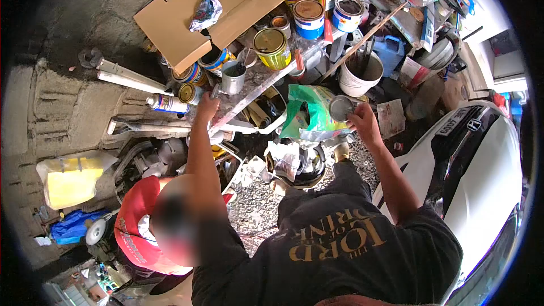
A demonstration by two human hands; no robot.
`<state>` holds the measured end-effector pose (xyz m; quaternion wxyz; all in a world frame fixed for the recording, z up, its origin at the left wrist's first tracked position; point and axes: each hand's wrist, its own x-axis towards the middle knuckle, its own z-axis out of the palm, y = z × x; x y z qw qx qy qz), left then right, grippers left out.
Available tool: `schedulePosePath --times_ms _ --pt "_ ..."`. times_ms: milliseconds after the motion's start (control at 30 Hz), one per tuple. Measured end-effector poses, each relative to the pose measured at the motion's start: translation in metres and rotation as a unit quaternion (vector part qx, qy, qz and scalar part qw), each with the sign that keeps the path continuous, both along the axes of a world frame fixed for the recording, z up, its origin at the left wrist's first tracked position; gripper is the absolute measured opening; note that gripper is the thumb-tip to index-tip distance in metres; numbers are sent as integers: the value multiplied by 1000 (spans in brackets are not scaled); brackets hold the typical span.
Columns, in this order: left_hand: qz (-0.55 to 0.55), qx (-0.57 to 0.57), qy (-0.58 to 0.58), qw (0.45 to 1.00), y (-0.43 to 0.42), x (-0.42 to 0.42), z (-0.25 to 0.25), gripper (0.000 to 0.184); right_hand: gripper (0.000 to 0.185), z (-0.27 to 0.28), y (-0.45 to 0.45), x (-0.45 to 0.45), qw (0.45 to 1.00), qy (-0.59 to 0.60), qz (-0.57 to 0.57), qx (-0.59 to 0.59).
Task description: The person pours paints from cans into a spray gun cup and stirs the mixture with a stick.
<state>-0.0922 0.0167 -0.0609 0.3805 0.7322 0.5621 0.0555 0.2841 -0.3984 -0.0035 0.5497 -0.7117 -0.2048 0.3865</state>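
Note:
My right hand (365, 123) grips a round grey lid or shallow dish (341, 108) by its edge, in front of a green and white bag (309, 114). My left hand (208, 106) is closed at the front edge of the cluttered workbench (255, 93), its fingers around something small that I cannot make out. A grey metal cup (233, 77) with dark contents stands just beyond it on the bench. Beside this hand are a small can (189, 93) and a spray can (168, 103) lying on its side.
Paint cans (271, 49), flattened cardboard (181, 22) and a white bucket (361, 76) holding sticks are at the back. A white vehicle (487, 164) stands at right. Close by on the left is a person in a red cap (139, 221). Gravel (249, 207) covers the floor.

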Motion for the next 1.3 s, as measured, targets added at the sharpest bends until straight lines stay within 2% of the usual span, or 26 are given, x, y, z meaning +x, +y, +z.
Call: schedulePosePath --times_ms 100,167,233,333,433,467,567,633,700,767,900,933,1000,1133,1200,1300 --pt "-14 149 104 983 -3 5 -11 59 22 1 11 -6 1000 -19 4 9" --pt "41 115 87 989 -12 6 -13 58 32 -2 18 -11 995 64 -31 72" --pt "65 105 82 989 -10 17 -4 57 36 27 25 -17 989 124 -20 72" --pt "18 163 141 976 -16 28 23 54 38 47 32 -18 995 84 8 53" --pt "33 163 170 971 -34 38 51 50 41 51 34 -18 993 60 2 103" --pt "49 166 143 974 -21 29 27 47 40 54 33 -18 994 50 5 100" --pt "9 225 100 969 -26 23 26 47 39 68 28 -20 987 100 -10 126" --pt "15 192 112 975 -34 28 39 46 39 72 23 -20 982 138 -18 129" --pt "8 182 149 972 -44 31 57 47 39 75 18 -19 979 153 -25 132" --pt "2 219 129 967 -39 22 42 51 40 76 12 -16 976 168 -23 134" --pt "23 193 99 976 -44 22 44 58 37 80 1 -10 965 221 -32 136" --pt "33 170 60 983 -42 21 39 60 37 78 -2 -10 962 237 -30 131" --pt "-8 263 119 957 -46 14 42 71 36 67 -7 -9 966 224 -30 128" --pt "65 273 178 943 -82 25 77 77 33 63 -12 -13 973 204 -27 103" --pt "90 302 143 938 -107 23 94 75 34 59 -4 -11 977 188 -18 102" --pt "7 345 -22 938 -173 17 85 55 35 52 48 5 979 138 52 142"
